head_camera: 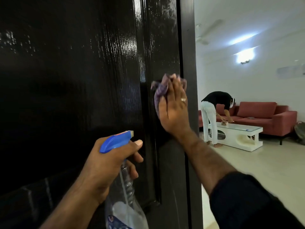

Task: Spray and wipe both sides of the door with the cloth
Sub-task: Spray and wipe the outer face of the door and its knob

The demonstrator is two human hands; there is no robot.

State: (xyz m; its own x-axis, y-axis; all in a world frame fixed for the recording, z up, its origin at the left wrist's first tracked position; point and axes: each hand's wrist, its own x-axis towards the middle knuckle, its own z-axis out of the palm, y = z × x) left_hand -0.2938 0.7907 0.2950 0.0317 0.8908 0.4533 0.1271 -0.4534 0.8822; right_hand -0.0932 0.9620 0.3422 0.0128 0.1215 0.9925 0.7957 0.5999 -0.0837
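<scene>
Wiping, head view | right hand point(173, 109) presses cloth point(159, 91) flat on door point(82, 88) near its edge: soft, light, bunches | left hand point(105, 164) grip wraps bottle point(125, 187) neck: light, squashy plastic | door glossy, wet, probably slick.

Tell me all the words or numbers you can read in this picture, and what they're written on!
No text here can be read.
Spray bottle label, held in the left hand: print at the bottom, too blurred to read.
Spray head, red patch on top: too small to read.
Wall sign in the far room: blurred, unreadable.
Door and cloth under the right hand: no writing visible.
</scene>
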